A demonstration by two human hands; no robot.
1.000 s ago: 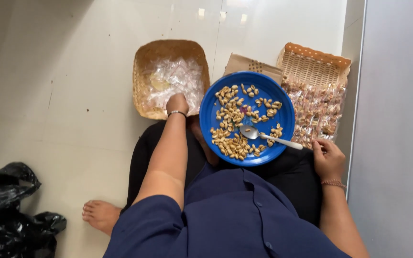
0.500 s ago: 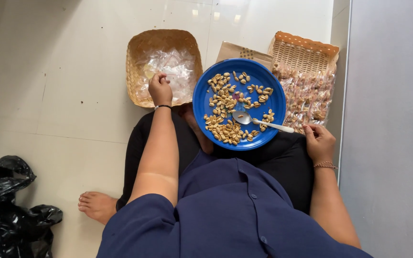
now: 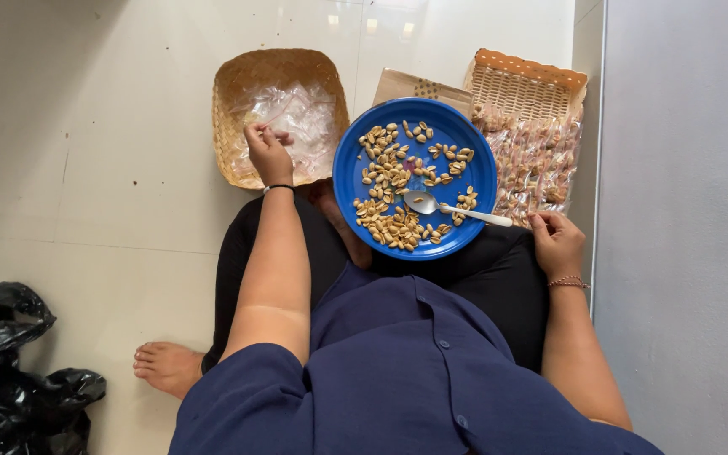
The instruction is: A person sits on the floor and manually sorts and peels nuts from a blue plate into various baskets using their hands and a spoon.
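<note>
**Peanuts on the lap, clear bags in the basket**

Nearest, the person sits on the tiled floor with a round blue plate resting on the lap. Shelled peanuts lie scattered over much of the plate, thickest toward its near edge, and a metal spoon lies among them, its white handle reaching the right rim.

The right hand sits just beside that rim, fingers curled loosely near the handle's end; whether it pinches anything cannot be told. The left hand reaches over the near edge of a woven basket and its fingertips close on a small clear plastic bag from the heap inside.

Farther right, a second woven tray holds many filled packets of nuts. By that pile a good share looks packed, while plenty of peanuts remain loose on the plate. A black plastic bag lies at the floor's near left.
</note>
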